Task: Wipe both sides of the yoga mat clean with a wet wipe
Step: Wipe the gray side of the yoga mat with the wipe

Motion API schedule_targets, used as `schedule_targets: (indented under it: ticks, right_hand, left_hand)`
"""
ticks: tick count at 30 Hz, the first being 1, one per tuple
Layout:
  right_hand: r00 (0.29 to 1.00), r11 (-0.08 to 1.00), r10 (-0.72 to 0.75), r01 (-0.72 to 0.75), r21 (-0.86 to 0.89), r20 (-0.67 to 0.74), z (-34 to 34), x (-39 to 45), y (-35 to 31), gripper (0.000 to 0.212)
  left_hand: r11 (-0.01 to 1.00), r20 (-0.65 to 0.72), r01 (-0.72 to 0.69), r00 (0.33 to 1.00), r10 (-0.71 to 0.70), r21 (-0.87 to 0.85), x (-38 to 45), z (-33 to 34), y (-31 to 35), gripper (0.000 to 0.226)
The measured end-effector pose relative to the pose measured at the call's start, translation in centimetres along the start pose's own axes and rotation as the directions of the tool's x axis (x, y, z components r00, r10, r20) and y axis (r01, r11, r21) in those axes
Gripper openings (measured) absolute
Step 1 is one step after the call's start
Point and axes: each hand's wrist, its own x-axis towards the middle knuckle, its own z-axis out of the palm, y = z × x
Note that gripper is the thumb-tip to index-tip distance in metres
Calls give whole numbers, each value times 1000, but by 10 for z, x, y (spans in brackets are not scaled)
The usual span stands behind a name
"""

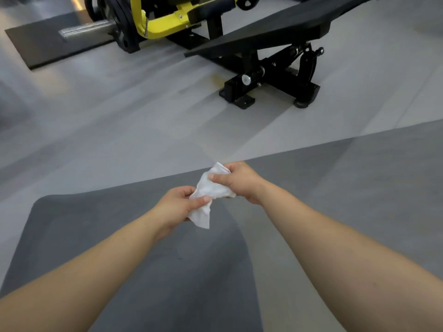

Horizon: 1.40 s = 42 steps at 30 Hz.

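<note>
**Readying the wipe before it meets the mat**

Right now both hands are holding the crumpled white wet wipe (208, 195) in the air above the flat grey foam yoga mat (96, 226), which is lying spread on the pale grey floor (134, 121). The left hand (178, 207) is pinching the lower part of the wipe between thumb and fingers, and the right hand (236, 182) is pinching its upper end, so the cloth is hanging bunched between them. Judging by this, the step in hand is opening or refolding the wipe. Doing it well likely means pulling the two ends apart gently so the damp sheet is not tearing, then folding it into a flat pad that fills the palm. A flat pad should be giving broader contact, and long overlapping strokes from one edge across would be leaving no strip untouched. The black and yellow gym machine (182, 17) is standing well apart, beyond the mat.
</note>
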Motion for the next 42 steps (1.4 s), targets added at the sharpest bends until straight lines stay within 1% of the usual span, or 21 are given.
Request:
schedule_targets:
  ticks: [3,5,7,8,10,13,16,18,20,23,25,27,29,30,32,35,37,39,40,41,42]
  right_hand:
    - [992,984,-38,16,-180,-117,-19,-12,2,19]
    - [986,980,-35,2,-198,-163,-28,-16,1,25]
    - [980,989,14,-43,-144,-197,-32,-19,-3,34]
    - [979,993,53,-73,-94,-198,-32,-20,-5,37]
    - [979,991,133,-134,2,-156,-28,-24,-10,34]
    - [981,979,188,-182,89,-55,-15,-26,-17,34]
    - [980,977,197,-195,82,-25,-2,-26,-27,35]
    - [981,981,194,-194,31,-9,4,-25,-32,36]
    - [983,982,183,-183,55,9,8,-24,-34,36]
    - [992,961,121,-127,246,40,16,-21,-39,28]
    - [996,929,32,-62,366,88,20,-19,-43,31]
    - [998,877,-17,-14,480,61,23,-19,-45,38]
    - [1000,811,10,4,585,-20,25,-19,-47,34]
    - [996,800,50,4,601,-74,28,-19,-48,32]
    - [978,866,129,-30,499,-164,31,-18,-48,29]
    - [976,986,58,-23,163,-211,31,-14,-40,37]
    - [974,998,-17,2,-66,-225,28,-15,-36,47]
    - [973,974,-60,8,-228,-223,26,-16,-34,55]
    - [974,968,-60,4,-251,-217,26,-16,-34,56]
    - [977,978,-48,3,-208,-210,27,-16,-34,55]
    - [979,994,-26,4,-107,-202,27,-15,-36,51]
  left_hand:
    - [999,60,35,998,-33,-32,1,-10,4,31]
    - [998,63,24,998,-20,-54,0,-15,6,30]
    - [997,29,-5,1000,8,-81,0,-18,9,30]
    - [994,2,-20,1000,21,-110,1,-20,10,30]
    - [971,-48,-44,998,33,-233,2,-23,13,29]
    - [887,-63,-80,996,58,-455,2,-26,24,32]
    - [825,-158,-124,987,43,-552,-1,-25,37,27]
    - [827,-242,-153,970,21,-542,-3,-25,41,24]
    - [874,-311,-169,950,22,-456,-5,-25,38,21]
    - [942,-398,-146,917,15,-301,-7,-28,32,22]
    - [958,-436,-118,900,-8,-262,-7,-32,30,26]
    - [962,-425,-91,905,-28,-259,-8,-36,29,28]
    - [972,-402,-77,915,-19,-222,-9,-35,27,29]
    - [976,-405,-86,914,-2,-200,-10,-34,26,30]
    - [970,-431,-136,901,37,-201,-8,-32,25,32]
    - [930,-438,-179,899,21,-322,-6,-35,27,29]
    - [898,-429,-195,903,8,-395,-4,-39,31,30]
    - [894,-446,-209,895,12,-396,-4,-40,33,32]
    - [892,-455,-207,890,1,-403,-3,-39,33,33]
    - [887,-458,-199,889,-16,-417,-4,-37,33,34]
    - [881,-453,-182,891,-40,-436,-4,-35,32,33]
